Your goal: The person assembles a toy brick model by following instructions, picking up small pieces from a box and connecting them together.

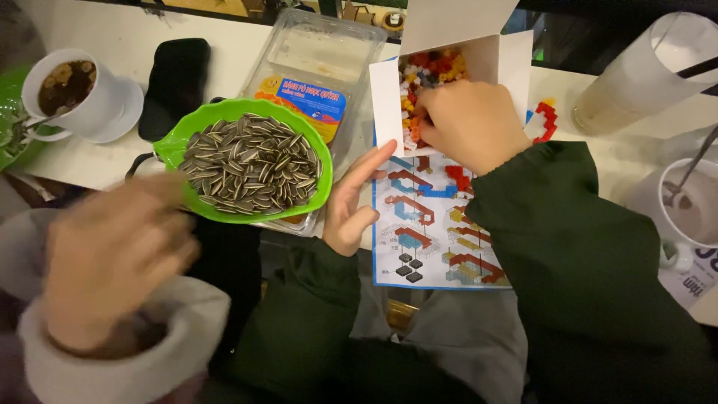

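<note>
White cardboard box (449, 45) of small mixed-colour building bricks (434, 69) stands open on the desk (134, 30), its flaps raised, at the top edge of the printed instruction sheet (426, 224). The right hand (467, 123) reaches into the box mouth, fingers curled among the bricks; whether it grips any cannot be told. The left hand (355, 202) lies open, fingers extended, touching the sheet's left edge and the box flap; it holds nothing. Progress appears early: one small red-and-white assembly (544, 121) lies just right of the box, most bricks remain inside. A clear plastic tray (329, 52) with a blue-and-orange label sits left of the box. A green bowl of sunflower seeds (250, 161) overlaps it. Another person's blurred hand (112, 254) is near the bowl.
</note>
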